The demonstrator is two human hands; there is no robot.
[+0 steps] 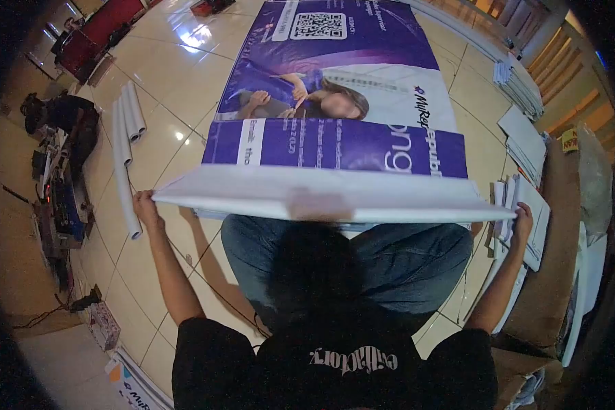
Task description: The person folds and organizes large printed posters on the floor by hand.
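Note:
A long printed banner (362, 65), purple and white with a QR code and a picture of a person, lies lengthwise on the floor in front of me. Its near end is turned over, showing the white back (348, 191) as a wide strip across my crossed legs. My left hand (145, 207) is closed on the left corner of this strip. At the opposite corner, my right hand (523, 217) grips the same banner, fingers partly hidden. Between them the strip is pulled out fairly straight. Beneath it shows part of a pale layer near my knees.
White rolls (124, 160) lie on the tiled floor (178, 89) at left. Folded white sheets (526, 147) and a cardboard box (543, 273) stand close on my right. Another person (68, 123) is at the far left, beside dark equipment. A small box (104, 326) sits at lower left.

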